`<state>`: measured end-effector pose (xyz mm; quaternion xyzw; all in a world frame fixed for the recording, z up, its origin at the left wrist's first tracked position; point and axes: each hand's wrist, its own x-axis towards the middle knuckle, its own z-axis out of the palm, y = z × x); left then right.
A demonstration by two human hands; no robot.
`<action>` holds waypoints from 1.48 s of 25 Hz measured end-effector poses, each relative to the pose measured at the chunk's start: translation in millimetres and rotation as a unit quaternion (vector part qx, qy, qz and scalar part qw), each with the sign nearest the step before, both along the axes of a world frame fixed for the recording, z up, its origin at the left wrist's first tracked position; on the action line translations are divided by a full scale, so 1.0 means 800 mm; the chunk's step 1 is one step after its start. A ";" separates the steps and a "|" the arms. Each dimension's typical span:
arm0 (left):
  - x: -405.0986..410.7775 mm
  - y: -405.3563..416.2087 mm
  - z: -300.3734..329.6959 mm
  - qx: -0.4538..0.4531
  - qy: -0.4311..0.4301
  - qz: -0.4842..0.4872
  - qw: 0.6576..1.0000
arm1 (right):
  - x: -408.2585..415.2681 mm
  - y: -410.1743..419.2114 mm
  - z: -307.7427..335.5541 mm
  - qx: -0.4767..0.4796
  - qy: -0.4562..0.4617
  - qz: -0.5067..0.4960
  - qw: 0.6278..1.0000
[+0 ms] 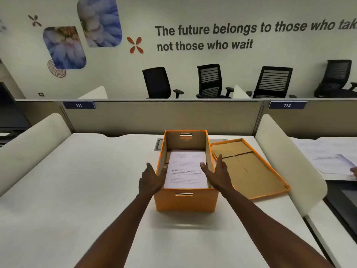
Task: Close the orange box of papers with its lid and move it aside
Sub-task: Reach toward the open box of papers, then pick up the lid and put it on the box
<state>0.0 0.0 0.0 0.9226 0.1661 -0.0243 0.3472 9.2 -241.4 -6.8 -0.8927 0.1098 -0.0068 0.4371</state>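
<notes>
An orange box [185,202] stands open in the middle of the white desk, with a stack of printed papers [186,169] inside. Its lid [249,171] lies upside down on the desk just to the right, brown inside and orange at the rim. My left hand [151,179] is at the box's left wall, fingers spread, thumb over the rim. My right hand [217,176] is at the right wall, fingers spread, thumb over the rim toward the papers. Neither hand grips anything.
The white desk [77,190] runs wide to the left of the box. Rounded white dividers [286,167] flank the desk on both sides. A grey partition [154,117] closes the back. Loose papers [328,159] and another person's hand [354,172] are on the neighbouring desk.
</notes>
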 end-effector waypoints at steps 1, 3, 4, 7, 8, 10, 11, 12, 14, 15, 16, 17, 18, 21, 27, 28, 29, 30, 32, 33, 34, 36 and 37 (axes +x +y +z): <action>0.001 0.000 -0.009 -0.027 0.017 0.005 0.999 | 0.001 -0.003 -0.009 0.048 0.011 -0.006 0.999; -0.006 0.001 -0.023 -0.092 0.043 0.005 0.995 | -0.003 -0.007 -0.022 0.090 0.048 -0.012 0.995; -0.011 0.003 -0.030 -0.136 0.049 0.005 0.990 | -0.009 -0.006 -0.029 0.109 0.066 -0.014 0.992; -0.020 -0.004 -0.039 -0.209 0.015 0.022 0.978 | -0.016 0.006 -0.042 0.142 0.054 -0.038 0.988; -0.022 -0.008 -0.038 -0.223 -0.004 0.025 0.975 | -0.016 0.008 -0.042 0.151 0.050 -0.049 0.986; -0.033 -0.006 -0.035 -0.244 -0.027 0.033 0.969 | -0.021 0.017 -0.044 0.160 0.037 -0.058 0.985; -0.039 -0.003 -0.035 -0.247 -0.036 0.036 0.968 | -0.028 0.023 -0.045 0.160 0.029 -0.058 0.985; -0.047 -0.001 -0.035 -0.246 -0.043 0.044 0.967 | -0.035 0.026 -0.045 0.162 0.028 -0.055 0.985; -0.033 0.047 -0.044 -0.237 -0.047 0.057 0.969 | -0.021 0.074 -0.048 0.168 0.028 -0.060 0.984; -0.038 0.048 -0.044 -0.237 -0.052 0.058 0.968 | -0.025 0.076 -0.044 0.166 0.021 -0.060 0.984; -0.041 0.050 -0.043 -0.242 -0.053 0.061 0.967 | -0.027 0.079 -0.043 0.164 0.016 -0.058 0.985; -0.045 0.054 -0.043 -0.242 -0.059 0.060 0.967 | -0.030 0.083 -0.043 0.164 0.014 -0.057 0.985; -0.050 0.056 -0.041 -0.240 -0.062 0.059 0.967 | -0.032 0.085 -0.045 0.163 0.013 -0.055 0.985; -0.050 0.083 -0.051 -0.227 -0.053 0.060 0.971 | -0.037 0.107 -0.050 0.158 0.013 -0.052 0.986; -0.051 0.092 -0.052 -0.097 -0.096 0.034 0.990 | -0.037 0.080 -0.055 0.196 0.050 -0.099 0.974; -0.053 0.085 -0.047 -0.061 -0.145 0.028 0.987 | -0.038 0.065 -0.059 0.183 0.037 -0.123 0.975; -0.056 0.075 -0.043 -0.036 -0.199 0.002 0.979 | -0.040 0.048 -0.065 0.153 0.020 -0.149 0.977; -0.059 0.061 -0.037 -0.027 -0.248 -0.037 0.968 | -0.042 0.029 -0.074 0.109 0.006 -0.173 0.979; -0.064 0.025 -0.035 -0.049 -0.303 -0.130 0.943 | -0.048 -0.010 -0.095 -0.023 0.010 -0.189 0.982; -0.067 0.003 -0.033 -0.066 -0.304 -0.173 0.935 | -0.050 -0.028 -0.107 -0.098 0.032 -0.175 0.979; -0.069 -0.018 -0.034 -0.081 -0.293 -0.206 0.930 | -0.052 -0.044 -0.117 -0.165 0.060 -0.152 0.973; -0.073 -0.054 -0.036 -0.100 -0.272 -0.250 0.924 | -0.053 -0.067 -0.133 -0.245 0.108 -0.105 0.958; -0.076 -0.071 -0.036 -0.105 -0.265 -0.267 0.921 | -0.054 -0.076 -0.138 -0.267 0.120 -0.091 0.952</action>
